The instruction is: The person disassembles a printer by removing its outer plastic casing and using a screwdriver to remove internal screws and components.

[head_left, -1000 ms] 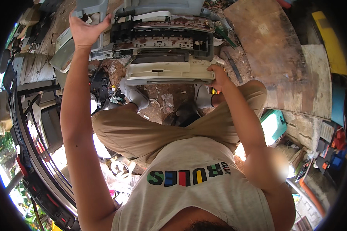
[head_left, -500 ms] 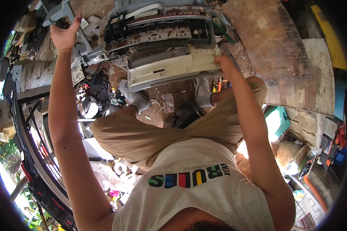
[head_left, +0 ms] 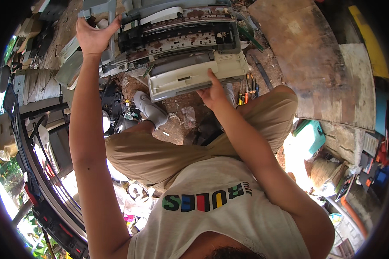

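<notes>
A partly dismantled printer (head_left: 173, 42) lies in front of me, its rails and rusty metal inside laid bare. Along its near side runs a cream plastic tray section (head_left: 194, 78) with a grey lower edge. My right hand (head_left: 213, 93) is closed on that front edge, thumb on top and fingers underneath. At the printer's left end my left hand (head_left: 95, 38) grips a grey plastic frame piece (head_left: 100, 7), its thumb pointing up along the inner side. The frame's lower end is right beside the printer's left corner; whether they are joined I cannot tell.
Several screwdrivers and pliers (head_left: 247, 90) lie by my right foot, near a dark flat bar (head_left: 262, 71). A worn wooden board (head_left: 307, 56) covers the right side. Black parts (head_left: 111, 103) and scraps litter the ground left of my grey shoe (head_left: 150, 108).
My left hand has shifted right, bringing the grey frame piece closer to the printer. My right hand has gone from the tray section's right end to the middle of its front edge.
</notes>
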Motion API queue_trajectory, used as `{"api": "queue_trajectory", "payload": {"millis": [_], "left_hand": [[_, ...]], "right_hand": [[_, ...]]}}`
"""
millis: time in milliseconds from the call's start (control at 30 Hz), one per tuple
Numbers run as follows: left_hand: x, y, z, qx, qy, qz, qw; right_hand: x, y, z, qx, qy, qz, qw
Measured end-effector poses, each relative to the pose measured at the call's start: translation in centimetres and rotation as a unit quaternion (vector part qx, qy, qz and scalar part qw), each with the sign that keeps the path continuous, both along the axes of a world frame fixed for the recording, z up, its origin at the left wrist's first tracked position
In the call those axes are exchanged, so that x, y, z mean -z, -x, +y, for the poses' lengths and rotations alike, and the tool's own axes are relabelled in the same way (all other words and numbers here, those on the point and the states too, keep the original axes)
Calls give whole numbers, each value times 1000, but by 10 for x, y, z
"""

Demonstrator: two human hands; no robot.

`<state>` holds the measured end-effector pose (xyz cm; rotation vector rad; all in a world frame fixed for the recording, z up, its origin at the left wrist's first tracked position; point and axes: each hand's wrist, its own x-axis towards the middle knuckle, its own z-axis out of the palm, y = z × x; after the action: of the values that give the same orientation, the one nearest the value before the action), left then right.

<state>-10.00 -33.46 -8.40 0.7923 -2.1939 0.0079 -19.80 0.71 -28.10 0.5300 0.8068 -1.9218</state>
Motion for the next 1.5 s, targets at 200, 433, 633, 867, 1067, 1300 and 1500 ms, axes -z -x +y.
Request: {"api": "queue_trajectory", "payload": {"millis": [200, 433, 633, 867, 1067, 1300, 1500], "left_hand": [[6, 17, 10, 33, 8, -15, 999], [0, 22, 11, 35, -27, -39, 998], [-5, -1, 16, 16, -56, 2, 998], [-7, -7, 28, 58, 6, 49, 997], [-10, -7, 46, 96, -14, 70, 993], [-13, -7, 72, 92, -64, 50, 992], [-14, -42, 109, 149, -78, 44, 985]], "right_hand": [[-47, 12, -12, 28, -103, -32, 994], [-72, 17, 25, 59, -132, 14, 989], [-97, 29, 77, 34, -240, 255, 936], [-195, 53, 83, 19, -172, 332, 927], [-235, 28, 83, 2, -72, 411, 909], [-270, -5, 54, -65, 12, 387, 920], [-296, -43, 1, -189, 74, 391, 898]]}}
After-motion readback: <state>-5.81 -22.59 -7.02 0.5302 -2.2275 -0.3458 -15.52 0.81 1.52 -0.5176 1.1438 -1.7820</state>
